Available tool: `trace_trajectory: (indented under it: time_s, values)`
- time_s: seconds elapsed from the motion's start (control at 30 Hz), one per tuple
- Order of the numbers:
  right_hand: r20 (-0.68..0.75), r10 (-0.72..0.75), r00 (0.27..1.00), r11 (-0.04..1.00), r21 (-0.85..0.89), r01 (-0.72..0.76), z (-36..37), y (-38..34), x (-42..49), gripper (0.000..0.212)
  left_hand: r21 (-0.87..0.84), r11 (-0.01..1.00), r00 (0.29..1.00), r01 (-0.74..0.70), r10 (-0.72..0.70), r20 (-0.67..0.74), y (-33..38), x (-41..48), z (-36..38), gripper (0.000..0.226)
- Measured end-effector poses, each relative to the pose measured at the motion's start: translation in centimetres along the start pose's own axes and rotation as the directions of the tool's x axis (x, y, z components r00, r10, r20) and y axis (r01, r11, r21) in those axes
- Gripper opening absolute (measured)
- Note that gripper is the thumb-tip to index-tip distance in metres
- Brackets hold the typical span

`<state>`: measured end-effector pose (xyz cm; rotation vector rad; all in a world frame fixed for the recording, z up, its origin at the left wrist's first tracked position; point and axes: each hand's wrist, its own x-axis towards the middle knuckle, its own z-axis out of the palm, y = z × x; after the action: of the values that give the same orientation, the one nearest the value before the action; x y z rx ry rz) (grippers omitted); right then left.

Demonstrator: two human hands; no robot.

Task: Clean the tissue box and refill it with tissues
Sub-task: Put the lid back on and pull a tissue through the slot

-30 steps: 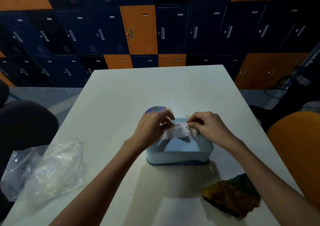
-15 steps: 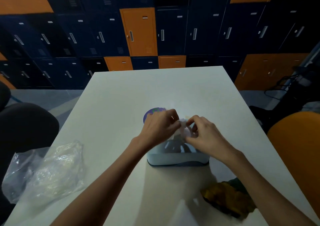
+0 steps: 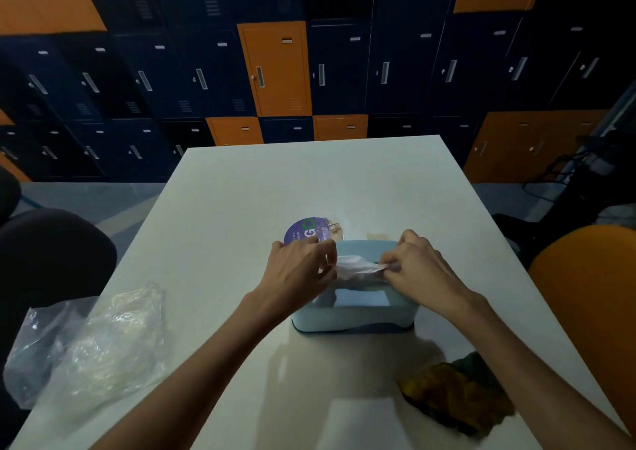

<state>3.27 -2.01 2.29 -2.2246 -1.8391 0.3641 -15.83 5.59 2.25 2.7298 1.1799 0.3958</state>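
The tissue box (image 3: 354, 315) is sitting mid-table (image 3: 309, 181), its top open. The left hand (image 3: 296, 270) and right hand (image 3: 420, 270) are pinching a white tissue (image 3: 354, 269) above it. A purple disc (image 3: 306, 231) is lying just behind, a plastic bag (image 3: 96, 343) left, a dark cloth (image 3: 454, 394) near right.
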Motion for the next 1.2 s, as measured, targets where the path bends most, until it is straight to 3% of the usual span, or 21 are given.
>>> trace_trajectory:
  time_s: [0.2,0.3,0.4,0.5,0.6,0.7,0.8,0.87,0.93,1.0,1.07,1.2]
  values:
    - [0.118,0.038,0.992,0.988,0.142,-0.055,-1.0,-0.5,0.2,0.023,-0.059,0.992,0.987,0.115,-0.107,0.123,0.4,1.4,-0.5,0.021]
    - [0.018,0.019,1.0,0.998,-0.063,-0.017,-0.6,-0.4,0.5,0.017,-0.053,0.991,0.982,0.12,-0.11,0.153,0.3,1.1,-0.3,0.018]
    - [-0.038,-0.067,0.997,0.966,-0.253,0.055,-0.3,-0.8,0.5,0.018,0.163,0.986,0.996,0.043,-0.054,0.067,0.0,0.0,0.2,0.03]
    - [-0.035,-0.088,0.996,0.96,-0.271,0.075,-0.4,-0.7,0.6,0.019,0.223,0.974,0.999,0.032,-0.037,0.018,-1.0,-0.6,-0.2,0.022]
    - [0.004,-0.054,0.999,0.978,-0.2,0.053,-0.7,-0.5,0.7,0.017,0.092,0.994,0.989,0.066,-0.077,0.124,-1.4,0.2,-1.4,0.011]
    - [0.037,-0.033,0.999,0.99,-0.134,0.038,-0.8,-0.3,0.8,0.014,-0.088,0.984,0.929,0.153,-0.113,0.352,-1.6,1.8,-2.7,0.011]
    - [0.065,-0.003,0.998,0.999,-0.049,0.006,-1.0,-0.2,0.9,0.011,-0.394,0.856,0.862,0.335,-0.11,0.495,-2.5,2.6,-2.9,0.01]
    - [0.092,0.004,0.996,1.0,-0.014,-0.003,-1.3,0.0,0.9,0.023,-0.481,0.79,0.869,0.38,-0.127,0.478,-2.9,2.2,-2.6,0.018]
    - [0.113,0.002,0.994,1.0,0.002,-0.002,-1.8,0.3,0.9,0.02,-0.455,0.817,0.896,0.355,-0.159,0.414,-2.8,1.4,-2.0,0.02]
    - [0.125,-0.019,0.992,1.0,-0.001,0.019,-2.4,0.2,0.6,0.013,-0.325,0.889,0.924,0.323,-0.222,0.311,-2.5,0.0,-1.4,0.027]
    - [0.11,-0.052,0.993,0.998,-0.03,0.055,-2.5,-0.1,0.3,0.027,-0.174,0.934,0.939,0.312,-0.276,0.204,-1.6,-1.2,-0.9,0.037]
    - [-0.045,-0.17,0.984,0.98,-0.11,0.164,-0.9,-1.4,0.5,0.035,0.002,0.956,0.953,0.295,-0.294,0.077,0.7,-1.5,0.4,0.06]
